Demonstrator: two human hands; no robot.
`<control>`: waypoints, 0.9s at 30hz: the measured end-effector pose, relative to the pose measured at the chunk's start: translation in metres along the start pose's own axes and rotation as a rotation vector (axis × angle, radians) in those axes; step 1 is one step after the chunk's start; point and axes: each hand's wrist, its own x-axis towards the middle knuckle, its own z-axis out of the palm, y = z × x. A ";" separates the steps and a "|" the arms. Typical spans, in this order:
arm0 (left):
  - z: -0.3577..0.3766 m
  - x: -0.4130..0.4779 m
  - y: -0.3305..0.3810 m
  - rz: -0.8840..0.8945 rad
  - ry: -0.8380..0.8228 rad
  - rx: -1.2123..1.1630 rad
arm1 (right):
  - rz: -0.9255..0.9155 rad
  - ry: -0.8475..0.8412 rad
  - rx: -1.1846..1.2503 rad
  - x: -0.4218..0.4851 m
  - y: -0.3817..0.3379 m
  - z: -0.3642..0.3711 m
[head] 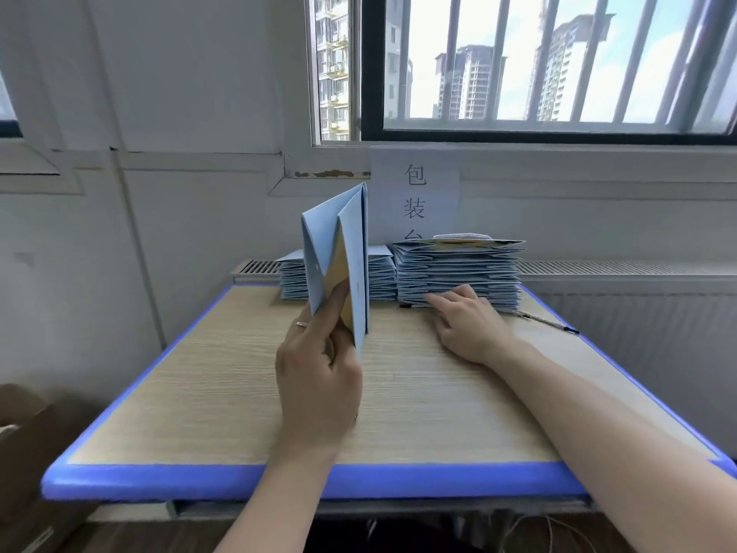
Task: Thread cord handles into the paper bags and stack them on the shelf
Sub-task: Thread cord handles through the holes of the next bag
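Observation:
My left hand (pixel 319 377) grips a folded light-blue paper bag (pixel 339 253) by its lower end and holds it upright above the middle of the table, its folds fanned open at the top. My right hand (pixel 466 325) lies on the table with fingers stretched toward the foot of the taller stack of flat blue bags (pixel 458 273); whether a fingertip touches something there is hidden. A cord (pixel 546 322) with a dark tip lies on the table just right of that hand. A lower stack of bags (pixel 383 279) sits behind the held bag.
The wooden table has a blue padded rim (pixel 255 478). A paper sign with characters (pixel 414 197) hangs on the wall under a barred window. A radiator grille (pixel 618 267) runs behind the stacks. A brown cardboard box (pixel 36 441) stands at the lower left. Loose cords (pixel 550 528) hang below the table.

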 end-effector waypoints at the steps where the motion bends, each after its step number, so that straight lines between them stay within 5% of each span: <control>1: 0.000 0.000 0.000 -0.002 -0.002 0.002 | 0.018 -0.018 0.012 -0.001 0.000 0.001; 27: -0.003 -0.002 0.003 -0.044 -0.031 -0.037 | 0.450 0.006 -0.031 -0.009 -0.004 -0.008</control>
